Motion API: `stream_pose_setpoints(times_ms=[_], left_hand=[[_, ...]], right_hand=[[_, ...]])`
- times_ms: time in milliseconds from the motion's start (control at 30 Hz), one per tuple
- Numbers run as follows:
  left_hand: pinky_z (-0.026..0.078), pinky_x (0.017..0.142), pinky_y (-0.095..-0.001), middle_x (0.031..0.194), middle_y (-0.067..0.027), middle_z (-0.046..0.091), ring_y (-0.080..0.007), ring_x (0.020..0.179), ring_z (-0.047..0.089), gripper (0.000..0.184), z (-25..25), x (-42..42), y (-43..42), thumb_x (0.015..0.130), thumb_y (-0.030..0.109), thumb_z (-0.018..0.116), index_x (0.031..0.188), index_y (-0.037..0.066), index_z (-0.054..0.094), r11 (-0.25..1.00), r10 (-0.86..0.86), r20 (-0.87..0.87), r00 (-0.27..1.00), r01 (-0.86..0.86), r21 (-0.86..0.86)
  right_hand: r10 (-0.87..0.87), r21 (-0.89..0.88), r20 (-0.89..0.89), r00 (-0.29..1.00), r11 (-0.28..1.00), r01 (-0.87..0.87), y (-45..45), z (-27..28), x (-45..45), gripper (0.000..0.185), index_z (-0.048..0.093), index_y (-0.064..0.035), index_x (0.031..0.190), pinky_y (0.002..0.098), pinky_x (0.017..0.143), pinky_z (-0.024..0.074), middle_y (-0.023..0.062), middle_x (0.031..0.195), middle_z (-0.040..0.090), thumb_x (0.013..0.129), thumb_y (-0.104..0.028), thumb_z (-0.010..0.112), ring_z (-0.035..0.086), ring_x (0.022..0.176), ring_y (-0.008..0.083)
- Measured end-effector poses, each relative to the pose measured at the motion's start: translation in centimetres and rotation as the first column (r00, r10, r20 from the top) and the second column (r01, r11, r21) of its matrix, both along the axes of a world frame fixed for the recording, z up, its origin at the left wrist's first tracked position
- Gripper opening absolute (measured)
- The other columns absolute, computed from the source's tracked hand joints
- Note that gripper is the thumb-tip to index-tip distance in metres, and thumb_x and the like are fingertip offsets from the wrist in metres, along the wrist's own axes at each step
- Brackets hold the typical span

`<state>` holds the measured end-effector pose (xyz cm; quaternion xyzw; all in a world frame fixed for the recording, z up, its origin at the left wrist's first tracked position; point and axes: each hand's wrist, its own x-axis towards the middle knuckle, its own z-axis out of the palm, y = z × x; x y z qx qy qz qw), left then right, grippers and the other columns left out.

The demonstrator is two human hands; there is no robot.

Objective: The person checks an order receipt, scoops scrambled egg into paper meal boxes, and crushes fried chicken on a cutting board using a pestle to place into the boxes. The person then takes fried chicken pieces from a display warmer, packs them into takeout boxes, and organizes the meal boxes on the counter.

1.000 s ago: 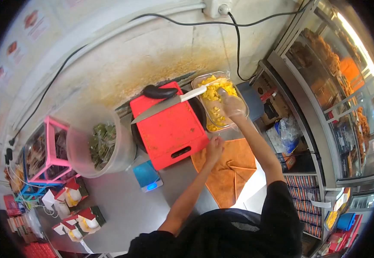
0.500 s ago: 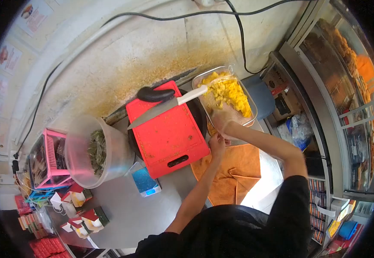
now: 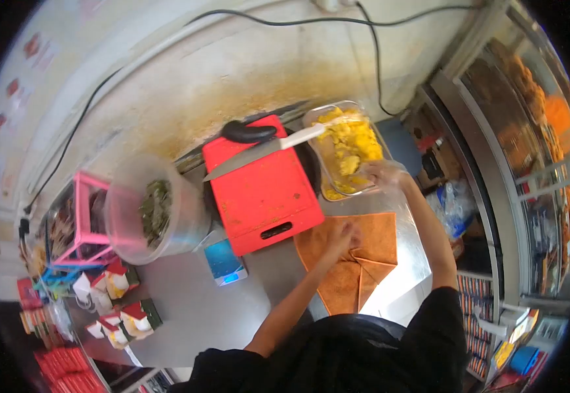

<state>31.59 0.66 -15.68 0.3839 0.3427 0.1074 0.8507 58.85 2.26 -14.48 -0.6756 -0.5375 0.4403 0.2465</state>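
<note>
My left hand (image 3: 342, 240) is over the orange cloth (image 3: 376, 252), its fingers loosely apart and holding nothing I can see. My right hand (image 3: 388, 175), which seems to wear a clear plastic glove, is at the near right rim of a metal tray (image 3: 329, 164). Its fingers are blurred, so any grip is unclear. Yellow chopped food (image 3: 357, 141) fills part of that tray. To its left, a large knife (image 3: 252, 157) with a white handle lies across a red cutting board (image 3: 265, 196), its handle end reaching over the tray rim. A dark, elongated object (image 3: 249, 133) rests at the board's far edge.
Left of the board stand a blue-topped kitchen scale (image 3: 224, 262), a clear tub (image 3: 190, 219) with green leaves and a pink basket (image 3: 85, 216). Small open boxes (image 3: 142, 319) sit at the table's left. A glass display case (image 3: 527, 98) rises at the right.
My hands, close together at the tray's near corner before, have separated. The right moved right along the tray rim; the left came back over the orange cloth. The view shifted slightly.
</note>
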Motion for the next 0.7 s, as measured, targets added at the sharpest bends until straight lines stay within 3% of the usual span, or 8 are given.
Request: stream_pose_setpoints(times_ms=[100,167,333,433,600,633,667,700], left_hand=[[0.051,0.055,-0.0278,0.077,-0.0064,0.058,-0.0138,0.064,0.059,0.02,-0.2,-8.3,-2.8,0.089,0.022,0.047,0.088,0.003,0.052,0.993,-0.115,0.154,0.981,0.116,0.004],[0.05,0.053,-0.0274,0.074,-0.0063,0.06,-0.0133,0.062,0.059,0.025,3.1,-15.7,-2.0,0.089,0.026,0.046,0.082,0.004,0.054,0.97,-0.235,0.061,0.97,0.231,0.071],[0.046,0.047,-0.024,0.06,-0.0043,0.058,-0.012,0.054,0.057,0.039,8.0,-37.5,0.8,0.09,0.035,0.041,0.07,0.006,0.058,0.997,-0.004,-0.16,0.987,0.017,0.077],[0.046,0.044,-0.0231,0.06,-0.0058,0.059,-0.0125,0.05,0.058,0.041,11.5,-51.9,3.4,0.088,0.039,0.044,0.067,0.006,0.055,0.887,0.406,-0.231,0.884,-0.32,0.333],[0.042,0.065,-0.0329,0.078,-0.0142,0.061,-0.0238,0.073,0.057,0.029,17.4,-71.2,11.1,0.091,0.022,0.04,0.09,0.0,0.059,-0.073,0.984,0.086,0.159,-0.086,0.994],[0.041,0.079,-0.0384,0.103,-0.0141,0.058,-0.0278,0.096,0.053,0.028,17.6,-74.5,12.3,0.09,0.023,0.041,0.101,0.003,0.056,0.062,0.994,-0.066,0.09,0.04,0.997],[0.038,0.083,-0.0418,0.109,-0.0131,0.054,-0.0284,0.102,0.049,0.028,16.8,-77.2,13.3,0.089,0.024,0.041,0.104,0.004,0.055,0.099,0.994,-0.105,0.023,0.179,0.979],[0.035,0.086,-0.0452,0.116,-0.012,0.051,-0.0291,0.108,0.045,0.029,14.9,-79.7,14.4,0.089,0.025,0.042,0.107,0.005,0.054,0.141,0.99,-0.133,-0.049,0.313,0.939]], right_hand=[[-0.376,-0.082,-0.737,0.562,0.875,0.477,-3.1,1.1,-1.7,0.022,0.053,-0.0007,0.105,0.0271,0.082,0.0432,0.0084,0.101,0.056,0.087,-0.01,0.045,0.055,0.09,0.0169],[-0.376,0.067,-0.631,0.678,0.845,0.531,-4.0,8.8,-8.0,0.034,0.047,0.0028,0.113,0.0329,0.092,0.0386,0.0136,0.115,0.051,0.086,-0.018,0.05,0.049,0.108,0.0218],[-0.672,-0.035,-0.515,0.532,0.637,0.77,-1.9,18.2,-23.7,0.031,0.054,0.0003,0.106,0.0178,0.059,0.035,-0.0035,0.081,0.051,0.08,-0.017,0.057,0.046,0.071,0.0045],[-0.326,0.071,-0.679,0.658,0.863,0.501,0.2,17.5,-31.6,0.03,0.053,0.0008,0.105,0.0165,0.052,0.0304,-0.0053,0.073,0.046,0.081,-0.017,0.054,0.042,0.063,0.0032],[-0.141,-0.051,-0.776,0.615,0.986,0.161,7.3,20.6,-55.0,0.043,0.045,0.0051,0.116,0.0202,0.057,0.0386,0.0081,0.097,0.055,0.081,-0.017,0.057,0.052,0.071,0.0121],[0.144,0.113,-0.783,0.605,0.99,-0.089,9.6,19.0,-58.2,0.045,0.046,0.0057,0.115,0.0223,0.063,0.0426,0.0093,0.1,0.055,0.081,-0.022,0.057,0.055,0.078,0.0147],[-0.01,-0.054,-0.802,0.597,0.997,-0.056,11.6,19.4,-63.3,0.046,0.046,0.0048,0.116,0.0243,0.067,0.0443,0.0117,0.104,0.056,0.08,-0.022,0.058,0.056,0.089,0.0192],[-0.106,-0.135,-0.734,0.671,0.991,0.009,14.0,19.5,-69.5,0.027,0.056,-0.0009,0.099,0.0183,0.049,0.0318,-0.0026,0.073,0.051,0.081,-0.02,0.058,0.043,0.058,0.0042]])
